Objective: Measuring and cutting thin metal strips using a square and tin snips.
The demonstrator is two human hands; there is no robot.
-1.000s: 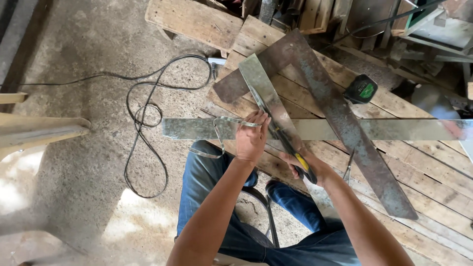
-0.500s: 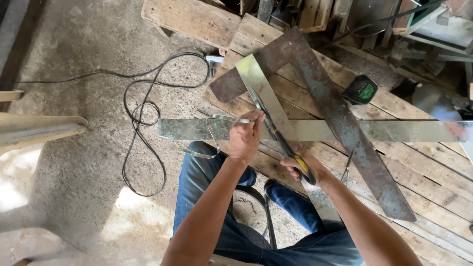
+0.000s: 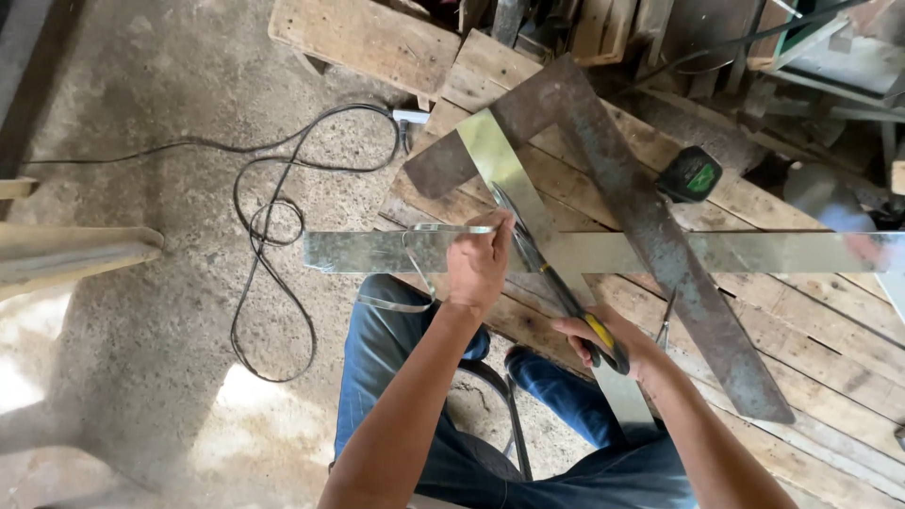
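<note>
Gripping tin snips, right hand; left hand on metal strip.

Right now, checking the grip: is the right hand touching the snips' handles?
Touching. Head view shows the right hand wrapped around the snips at their yellow-black handles.

Workshop: concrete floor, plank bench, metal strips

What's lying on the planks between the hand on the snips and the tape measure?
In the head view, between the right hand gripping the snips and the tape measure lie the horizontal shiny metal strip and the rusty steel square crossing it.
</note>
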